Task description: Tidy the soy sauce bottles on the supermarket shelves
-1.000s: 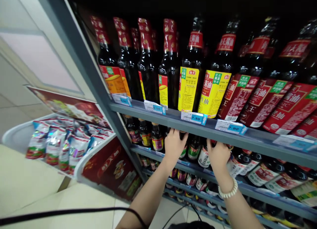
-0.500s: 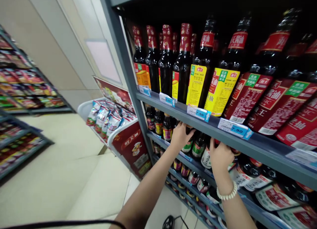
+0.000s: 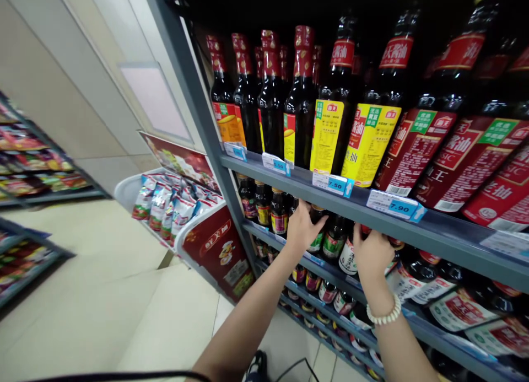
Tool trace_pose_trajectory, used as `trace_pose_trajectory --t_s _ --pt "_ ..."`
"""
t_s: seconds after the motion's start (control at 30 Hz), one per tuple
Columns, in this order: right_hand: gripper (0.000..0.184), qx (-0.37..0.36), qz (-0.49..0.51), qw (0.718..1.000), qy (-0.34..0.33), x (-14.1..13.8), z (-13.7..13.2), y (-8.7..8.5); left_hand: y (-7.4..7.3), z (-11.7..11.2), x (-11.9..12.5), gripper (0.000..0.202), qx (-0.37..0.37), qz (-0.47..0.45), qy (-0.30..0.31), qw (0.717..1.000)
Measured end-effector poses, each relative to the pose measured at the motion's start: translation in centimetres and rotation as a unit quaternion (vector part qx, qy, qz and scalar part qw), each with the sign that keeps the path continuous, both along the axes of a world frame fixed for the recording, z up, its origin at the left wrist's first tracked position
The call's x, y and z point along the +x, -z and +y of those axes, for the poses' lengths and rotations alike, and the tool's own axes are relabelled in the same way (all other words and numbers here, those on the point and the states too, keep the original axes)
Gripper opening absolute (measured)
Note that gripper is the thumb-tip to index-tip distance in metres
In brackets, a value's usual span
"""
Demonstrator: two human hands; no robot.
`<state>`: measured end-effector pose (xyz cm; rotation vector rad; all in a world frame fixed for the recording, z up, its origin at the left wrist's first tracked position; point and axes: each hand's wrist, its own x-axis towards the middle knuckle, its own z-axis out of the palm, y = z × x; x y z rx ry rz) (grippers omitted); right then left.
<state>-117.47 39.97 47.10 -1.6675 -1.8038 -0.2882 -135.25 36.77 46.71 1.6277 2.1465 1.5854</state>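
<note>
My left hand (image 3: 303, 230) reaches under the upper shelf edge, its thumb and fingers around the top of a dark sauce bottle (image 3: 317, 212). The fingertips are partly hidden. To the right, my right hand (image 3: 374, 258), with a pale beaded bracelet (image 3: 386, 311) on the wrist, closes over a red-capped sauce bottle (image 3: 366, 230) that it mostly covers. Between the hands stand a green-labelled bottle (image 3: 333, 244) and a white-labelled bottle (image 3: 347, 257). Small dark bottles (image 3: 280, 214) are lined up left of my left hand.
Tall soy sauce bottles (image 3: 326, 134) fill the upper shelf, whose front edge (image 3: 355, 194) with price tags overhangs my hands. More bottles (image 3: 463, 316) stand at right. A bin of bagged goods (image 3: 176, 205) adjoins the shelf's left end. A cable (image 3: 303, 361) and shoe (image 3: 257, 365) show below.
The camera view has shifted slightly, and a shoe now shows at the bottom. Both hands stay at about the same spots among the bottles.
</note>
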Motion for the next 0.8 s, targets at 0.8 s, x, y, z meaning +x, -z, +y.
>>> trace_pose_trajectory --t_s 0.8 --pt "0.054 0.077 0.084 0.990 0.086 -0.6 0.2 0.4 1.5 -1.4 -3.9 0.056 0.090 0.179 0.129 0.971"
